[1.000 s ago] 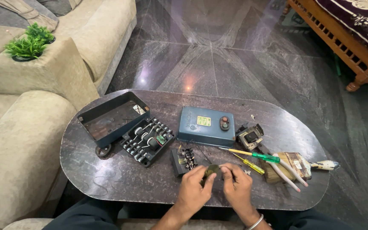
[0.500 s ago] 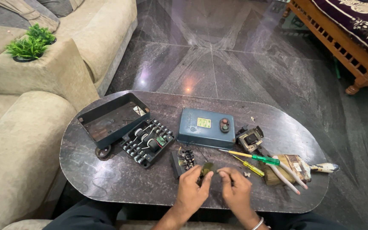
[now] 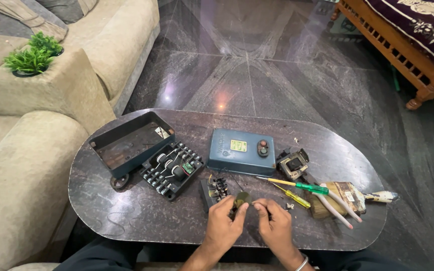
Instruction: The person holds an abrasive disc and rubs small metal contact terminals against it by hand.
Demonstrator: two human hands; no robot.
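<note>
My left hand (image 3: 224, 223) and my right hand (image 3: 276, 226) meet over the near edge of the dark oval table (image 3: 126, 221). Together they pinch a small round brownish part (image 3: 241, 198) between the fingertips. Just beyond the left hand lies a small black terminal block (image 3: 216, 189). A green-handled screwdriver (image 3: 297, 186) and a yellow-handled one (image 3: 292, 197) lie to the right of my right hand.
On the table stand an open dark metal box (image 3: 126, 145), a black contactor assembly (image 3: 172, 169), a blue switch cover with two buttons (image 3: 241, 150), a small coil unit (image 3: 293, 164) and a paintbrush (image 3: 350, 198). Beige sofa (image 3: 21, 165) at left, wooden bench (image 3: 403, 45) at far right.
Both hands have stayed at the near table edge; the small round part has shifted slightly between the fingertips, which now pinch it closer together.
</note>
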